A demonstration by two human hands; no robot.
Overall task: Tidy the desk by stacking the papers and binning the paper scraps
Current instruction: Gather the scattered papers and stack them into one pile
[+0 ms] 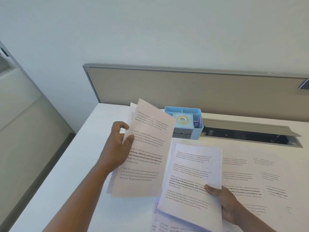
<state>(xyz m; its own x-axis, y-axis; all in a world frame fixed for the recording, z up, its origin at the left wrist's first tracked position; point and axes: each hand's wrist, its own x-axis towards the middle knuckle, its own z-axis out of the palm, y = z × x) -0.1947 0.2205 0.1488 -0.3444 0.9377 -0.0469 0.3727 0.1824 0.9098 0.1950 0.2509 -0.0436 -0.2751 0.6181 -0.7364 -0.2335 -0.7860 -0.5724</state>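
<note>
My left hand (119,144) pinches the left edge of a few printed sheets (145,158) and holds them tilted up above the white desk (93,148). My right hand (224,201) grips the right edge of a thicker stack of printed papers (189,181), thumb on top, lifted just off the desk. More printed sheets (250,181) lie flat on the desk to the right, and a few more sheets (160,226) lie under the stack near the front edge. No paper scraps or bin are in view.
A light blue desk organiser (184,114) with a tape roll (182,119) stands behind the papers. To its right is an open cable tray (247,133). A beige partition (184,87) closes the back; the desk's left edge drops to the floor.
</note>
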